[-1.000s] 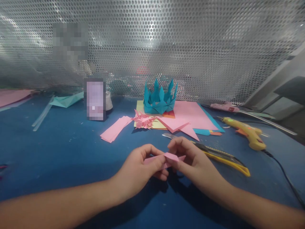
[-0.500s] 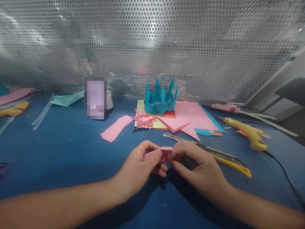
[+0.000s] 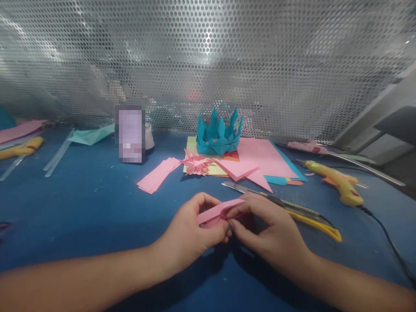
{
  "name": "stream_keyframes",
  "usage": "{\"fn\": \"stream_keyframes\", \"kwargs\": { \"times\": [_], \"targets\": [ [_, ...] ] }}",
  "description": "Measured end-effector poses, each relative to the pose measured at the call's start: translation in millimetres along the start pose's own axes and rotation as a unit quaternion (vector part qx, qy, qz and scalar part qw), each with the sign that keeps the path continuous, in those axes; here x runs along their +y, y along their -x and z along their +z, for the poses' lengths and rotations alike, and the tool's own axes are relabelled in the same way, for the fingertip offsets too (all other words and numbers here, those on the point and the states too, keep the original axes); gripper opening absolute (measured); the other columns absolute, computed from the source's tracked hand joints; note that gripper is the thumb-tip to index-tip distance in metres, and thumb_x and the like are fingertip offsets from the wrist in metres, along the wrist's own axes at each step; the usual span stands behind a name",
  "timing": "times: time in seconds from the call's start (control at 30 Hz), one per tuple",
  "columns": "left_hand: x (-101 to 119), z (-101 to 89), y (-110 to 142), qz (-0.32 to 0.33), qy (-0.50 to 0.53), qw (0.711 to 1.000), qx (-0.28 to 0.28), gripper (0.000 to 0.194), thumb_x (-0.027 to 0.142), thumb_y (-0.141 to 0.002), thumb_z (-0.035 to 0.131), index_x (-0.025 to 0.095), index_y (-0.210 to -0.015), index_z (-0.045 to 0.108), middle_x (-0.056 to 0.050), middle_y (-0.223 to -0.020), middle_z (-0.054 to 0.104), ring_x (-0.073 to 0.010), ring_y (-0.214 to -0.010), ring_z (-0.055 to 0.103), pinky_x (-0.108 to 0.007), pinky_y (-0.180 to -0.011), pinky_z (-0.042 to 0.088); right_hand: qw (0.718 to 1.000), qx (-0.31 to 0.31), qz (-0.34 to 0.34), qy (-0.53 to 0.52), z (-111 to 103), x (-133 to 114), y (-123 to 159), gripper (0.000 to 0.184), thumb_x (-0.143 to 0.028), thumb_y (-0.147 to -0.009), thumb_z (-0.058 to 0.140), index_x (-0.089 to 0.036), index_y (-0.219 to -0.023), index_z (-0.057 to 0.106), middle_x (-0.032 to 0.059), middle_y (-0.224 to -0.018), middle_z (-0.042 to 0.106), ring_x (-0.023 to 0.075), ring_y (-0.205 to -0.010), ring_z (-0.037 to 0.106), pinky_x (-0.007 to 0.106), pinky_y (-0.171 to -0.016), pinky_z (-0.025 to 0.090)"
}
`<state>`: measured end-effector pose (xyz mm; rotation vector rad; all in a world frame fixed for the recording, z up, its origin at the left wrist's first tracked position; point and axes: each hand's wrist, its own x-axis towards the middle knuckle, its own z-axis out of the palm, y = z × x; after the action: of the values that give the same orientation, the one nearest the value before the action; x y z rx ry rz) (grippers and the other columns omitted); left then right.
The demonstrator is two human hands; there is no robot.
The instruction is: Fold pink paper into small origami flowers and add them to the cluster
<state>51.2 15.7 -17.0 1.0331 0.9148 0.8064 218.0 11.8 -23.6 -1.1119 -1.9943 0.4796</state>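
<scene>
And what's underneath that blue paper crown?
The crown sits on loose paper: a yellow sheet, a pink sheet and some orange paper show around its base. Whatever lies directly beneath it is covered.

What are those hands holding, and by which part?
A folded pink paper piece: the left hand holds its left end, the right hand its right part. The fingers partly hide it.

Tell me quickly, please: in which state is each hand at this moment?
Left hand: closed, holding the folded pink paper.
Right hand: touching the same paper near its right end; whether its grip is closed cannot be told.
</scene>
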Motion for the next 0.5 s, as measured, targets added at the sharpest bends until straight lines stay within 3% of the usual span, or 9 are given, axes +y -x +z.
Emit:
{"fn": "stream_keyframes", "kwargs": {
  "times": [0.27, 0.5],
  "targets": [
    [2.9, -0.1, 0.9, -0.018, -0.027, 0.999, 0.041, 0.015, 0.012, -0.073, 0.062, 0.014, -0.082, 0.049, 0.003, -0.061, 0.061, -0.0075, -0.057, 0.057, -0.021, -0.058, 0.045, 0.997, -0.011, -0.071, 0.015, -3.3, 0.0, -2.3, 0.014, -0.011, -0.077, 0.057, -0.017, -0.073, 0.068, 0.0031, -0.064, 0.06, 0.0132, -0.057, 0.055, 0.025, -0.05, 0.043],
    [5.2, -4.3, 1.4, -0.009, 0.024, 1.0, -0.01, 0.017, 0.016, -0.074, 0.065, 0.011, -0.085, 0.053, 0.0, -0.071, 0.061, -0.0076, -0.062, 0.059, -0.021, -0.064, 0.048, 0.993, -0.025, -0.115, 0.03, -7.0, 0.9, -1.0, 0.012, -0.012, -0.08, 0.057, -0.018, -0.081, 0.068, 0.0039, -0.072, 0.064, 0.013, -0.063, 0.06, 0.024, -0.056, 0.048]
  ]
}}
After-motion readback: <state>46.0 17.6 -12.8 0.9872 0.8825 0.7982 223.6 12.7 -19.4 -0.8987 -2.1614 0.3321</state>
